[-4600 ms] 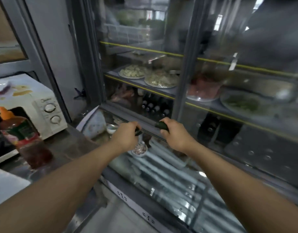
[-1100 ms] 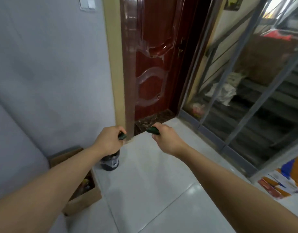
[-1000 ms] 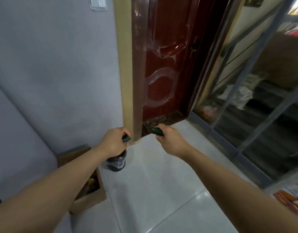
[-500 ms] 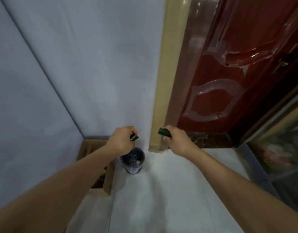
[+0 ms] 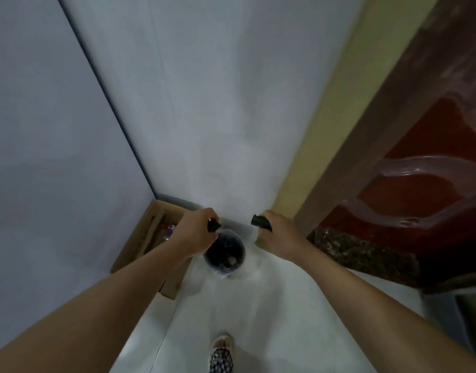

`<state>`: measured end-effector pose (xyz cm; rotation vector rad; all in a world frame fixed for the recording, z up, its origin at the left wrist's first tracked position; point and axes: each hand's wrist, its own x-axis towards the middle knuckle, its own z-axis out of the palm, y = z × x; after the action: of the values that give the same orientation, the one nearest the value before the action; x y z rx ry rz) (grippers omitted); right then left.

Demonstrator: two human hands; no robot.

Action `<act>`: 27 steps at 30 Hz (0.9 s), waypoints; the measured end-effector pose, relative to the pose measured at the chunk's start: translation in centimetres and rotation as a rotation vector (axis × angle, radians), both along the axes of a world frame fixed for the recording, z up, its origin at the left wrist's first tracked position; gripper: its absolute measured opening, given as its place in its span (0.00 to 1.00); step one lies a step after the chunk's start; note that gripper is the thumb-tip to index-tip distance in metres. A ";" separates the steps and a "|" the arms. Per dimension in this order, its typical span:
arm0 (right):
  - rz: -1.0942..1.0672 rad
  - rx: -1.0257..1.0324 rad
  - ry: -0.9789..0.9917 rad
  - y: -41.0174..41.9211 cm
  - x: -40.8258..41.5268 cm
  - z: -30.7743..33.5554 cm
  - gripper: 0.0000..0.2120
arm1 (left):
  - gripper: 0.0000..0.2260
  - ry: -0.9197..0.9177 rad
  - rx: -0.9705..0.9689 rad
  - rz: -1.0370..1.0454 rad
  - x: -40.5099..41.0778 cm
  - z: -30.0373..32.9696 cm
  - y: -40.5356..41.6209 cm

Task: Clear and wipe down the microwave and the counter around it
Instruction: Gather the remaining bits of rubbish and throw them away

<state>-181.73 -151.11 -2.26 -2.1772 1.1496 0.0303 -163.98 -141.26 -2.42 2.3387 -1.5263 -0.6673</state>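
Here, L hand (image 5: 196, 232) & R hand (image 5: 278, 238) each grip dark green pieces above round bin (image 5: 224, 255).

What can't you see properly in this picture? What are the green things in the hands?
Head view only:
- Dark green things: mostly wrapped by the left hand and right hand; only the ends show.
- Bin: dark inside, contents unclear; the left hand covers part of its rim.
- Cardboard box: the left arm hides part; contents are blurred.
- Foot: cut off by the bottom edge.

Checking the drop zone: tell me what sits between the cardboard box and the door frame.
Head view: the dark bin stands on the floor between the cardboard box and the door frame.
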 end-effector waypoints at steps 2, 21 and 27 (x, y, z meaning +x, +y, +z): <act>0.021 0.014 0.029 -2.0 1.4 -1.2 0.08 | 0.13 0.016 0.034 0.035 0.8 -1.2 -1.7; 0.573 0.157 0.162 -16.7 5.2 -15.0 0.13 | 0.13 0.217 0.106 0.670 -3.6 -14.6 -9.5; 0.616 0.210 0.193 -18.3 5.6 -23.3 0.17 | 0.13 0.280 0.149 0.831 -5.7 -22.3 -9.8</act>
<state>-176.14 -169.40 -25.54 -2.2833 0.5004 0.6098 -169.64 -151.04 -24.71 2.5313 -0.3198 -0.8291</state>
